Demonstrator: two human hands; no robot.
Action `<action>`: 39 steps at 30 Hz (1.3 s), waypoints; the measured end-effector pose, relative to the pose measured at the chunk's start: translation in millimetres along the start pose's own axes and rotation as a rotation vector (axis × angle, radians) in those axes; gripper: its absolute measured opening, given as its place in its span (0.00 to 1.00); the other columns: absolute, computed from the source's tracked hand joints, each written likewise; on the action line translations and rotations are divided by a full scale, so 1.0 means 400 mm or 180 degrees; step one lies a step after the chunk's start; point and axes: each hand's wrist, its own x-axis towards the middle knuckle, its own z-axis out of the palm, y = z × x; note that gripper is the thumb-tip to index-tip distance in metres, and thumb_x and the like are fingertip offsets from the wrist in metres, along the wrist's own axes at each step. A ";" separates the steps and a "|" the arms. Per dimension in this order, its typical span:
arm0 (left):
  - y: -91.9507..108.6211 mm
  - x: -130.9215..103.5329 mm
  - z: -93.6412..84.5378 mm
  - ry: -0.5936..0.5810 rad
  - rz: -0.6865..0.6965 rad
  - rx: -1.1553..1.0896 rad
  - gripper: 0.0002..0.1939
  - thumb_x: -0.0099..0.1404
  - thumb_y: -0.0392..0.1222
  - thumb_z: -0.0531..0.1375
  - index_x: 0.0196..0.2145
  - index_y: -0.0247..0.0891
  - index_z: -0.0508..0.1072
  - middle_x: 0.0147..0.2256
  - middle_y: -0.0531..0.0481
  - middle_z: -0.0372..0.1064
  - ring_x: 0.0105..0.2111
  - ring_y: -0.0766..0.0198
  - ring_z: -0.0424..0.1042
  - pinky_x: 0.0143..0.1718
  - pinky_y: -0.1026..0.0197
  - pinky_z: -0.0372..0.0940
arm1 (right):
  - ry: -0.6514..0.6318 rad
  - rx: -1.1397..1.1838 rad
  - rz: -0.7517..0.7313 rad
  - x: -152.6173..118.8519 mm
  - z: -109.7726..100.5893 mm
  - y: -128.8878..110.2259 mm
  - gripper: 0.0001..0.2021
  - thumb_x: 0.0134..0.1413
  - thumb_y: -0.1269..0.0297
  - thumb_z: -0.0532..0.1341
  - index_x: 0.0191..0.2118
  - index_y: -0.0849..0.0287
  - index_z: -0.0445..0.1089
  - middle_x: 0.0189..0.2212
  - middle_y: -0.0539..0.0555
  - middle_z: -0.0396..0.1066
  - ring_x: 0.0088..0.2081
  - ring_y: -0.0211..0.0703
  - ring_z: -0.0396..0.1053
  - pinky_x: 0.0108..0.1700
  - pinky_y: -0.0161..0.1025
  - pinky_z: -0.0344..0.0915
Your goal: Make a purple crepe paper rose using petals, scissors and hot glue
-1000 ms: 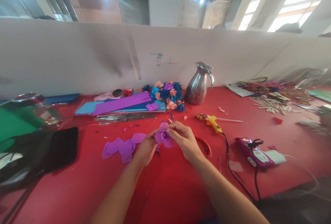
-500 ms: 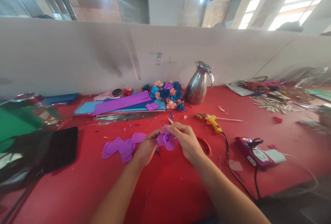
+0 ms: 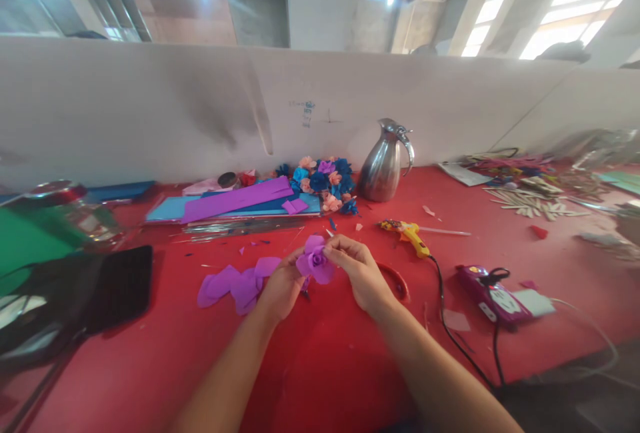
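Note:
A purple paper flower (image 3: 315,261) with a rolled centre and spread petals is held between my two hands, above the red table. My left hand (image 3: 285,286) is closed on it from the left and below, its fingertips partly hidden behind the petals. From the right, my right hand (image 3: 357,270) pinches a petal edge between thumb and fingers. Loose purple paper petals (image 3: 243,286) lie overlapping on the table, just left of my left hand. Behind the right wrist, a red ring-shaped thing (image 3: 395,282) is partly hidden.
A yellow glue gun (image 3: 413,236) lies right of my hands, its black cord running to a purple power strip (image 3: 493,296). Farther back are a steel jug (image 3: 384,165), a heap of paper flowers (image 3: 327,183) and purple paper strips (image 3: 237,198). A dark tablet-like object (image 3: 120,290) sits left.
The purple flower has shifted slightly left and turned, so its centre and petals face me more. Both hands keep hold of it and have barely moved.

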 end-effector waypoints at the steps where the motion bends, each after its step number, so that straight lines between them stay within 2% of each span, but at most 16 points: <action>1: -0.002 0.000 -0.001 0.0020 0.0021 -0.0011 0.12 0.49 0.43 0.66 0.33 0.41 0.78 0.27 0.51 0.75 0.34 0.58 0.71 0.35 0.61 0.63 | -0.0045 0.0091 0.0024 0.001 0.000 0.001 0.11 0.47 0.57 0.64 0.23 0.58 0.67 0.22 0.48 0.62 0.28 0.37 0.57 0.33 0.36 0.53; 6: 0.015 -0.010 0.001 0.0225 0.0058 0.0151 0.11 0.46 0.40 0.68 0.31 0.39 0.77 0.24 0.53 0.73 0.30 0.62 0.68 0.32 0.63 0.61 | -0.0120 0.0332 0.0040 0.003 0.000 0.004 0.11 0.48 0.58 0.64 0.22 0.58 0.67 0.23 0.48 0.63 0.28 0.37 0.58 0.34 0.36 0.54; 9: 0.014 -0.010 0.000 0.0171 -0.0011 0.0106 0.09 0.47 0.39 0.67 0.30 0.39 0.77 0.22 0.53 0.73 0.28 0.63 0.68 0.31 0.64 0.61 | -0.0043 0.0258 -0.0048 0.002 0.001 0.003 0.09 0.48 0.58 0.65 0.26 0.57 0.69 0.24 0.48 0.65 0.29 0.37 0.59 0.34 0.36 0.55; 14: -0.002 -0.003 -0.001 0.0047 -0.0087 -0.0105 0.14 0.46 0.39 0.67 0.34 0.40 0.78 0.26 0.52 0.76 0.34 0.58 0.72 0.37 0.60 0.63 | -0.0036 0.0025 -0.0148 0.001 0.000 0.002 0.10 0.48 0.58 0.64 0.23 0.57 0.71 0.25 0.49 0.66 0.30 0.39 0.60 0.36 0.37 0.56; 18: 0.031 -0.012 0.012 0.0133 -0.0139 0.0009 0.16 0.45 0.38 0.67 0.35 0.41 0.78 0.28 0.51 0.77 0.38 0.56 0.72 0.39 0.60 0.63 | 0.0021 0.0354 0.0063 0.003 0.001 0.002 0.11 0.46 0.57 0.65 0.22 0.58 0.71 0.25 0.50 0.66 0.31 0.39 0.61 0.38 0.37 0.57; 21: 0.050 -0.017 0.017 0.0157 -0.0135 0.0145 0.14 0.45 0.37 0.67 0.33 0.42 0.79 0.27 0.51 0.77 0.36 0.57 0.72 0.38 0.60 0.63 | 0.0062 0.0374 0.0131 0.002 0.004 -0.001 0.10 0.44 0.57 0.66 0.23 0.58 0.71 0.24 0.49 0.67 0.29 0.38 0.60 0.36 0.36 0.57; 25: 0.025 -0.010 0.006 0.0006 -0.0073 -0.0019 0.13 0.47 0.38 0.67 0.34 0.39 0.78 0.28 0.50 0.76 0.36 0.57 0.71 0.39 0.59 0.63 | 0.0129 0.0123 0.0068 0.001 0.007 -0.003 0.12 0.44 0.56 0.67 0.23 0.59 0.70 0.22 0.48 0.66 0.27 0.36 0.59 0.33 0.36 0.55; 28: 0.010 -0.006 0.002 -0.0043 -0.0041 -0.0089 0.15 0.47 0.38 0.67 0.35 0.38 0.78 0.29 0.49 0.76 0.38 0.57 0.71 0.40 0.59 0.62 | 0.0077 0.0294 0.0127 0.001 0.007 0.000 0.13 0.46 0.55 0.66 0.22 0.59 0.70 0.21 0.48 0.66 0.26 0.35 0.58 0.33 0.35 0.55; 32: 0.032 -0.015 0.009 0.0104 -0.0108 0.0124 0.15 0.46 0.39 0.68 0.35 0.40 0.78 0.28 0.50 0.76 0.35 0.58 0.70 0.36 0.61 0.62 | 0.0035 0.0311 0.0163 0.001 0.006 0.002 0.13 0.46 0.54 0.66 0.22 0.59 0.70 0.21 0.47 0.66 0.26 0.36 0.58 0.32 0.35 0.54; 35: 0.042 -0.020 0.008 0.0027 -0.0082 0.0202 0.13 0.46 0.37 0.68 0.33 0.40 0.78 0.26 0.52 0.75 0.31 0.59 0.68 0.34 0.61 0.61 | 0.0012 0.0258 0.0196 0.002 0.006 0.005 0.14 0.45 0.54 0.66 0.22 0.59 0.70 0.20 0.48 0.65 0.26 0.36 0.58 0.32 0.35 0.54; 39: 0.006 -0.012 -0.012 -0.0025 0.0049 -0.0032 0.07 0.48 0.37 0.66 0.29 0.39 0.77 0.25 0.51 0.72 0.31 0.58 0.68 0.35 0.60 0.62 | 0.0160 0.0320 0.0193 0.005 0.004 0.010 0.14 0.46 0.51 0.65 0.23 0.58 0.71 0.22 0.49 0.66 0.28 0.38 0.59 0.34 0.35 0.57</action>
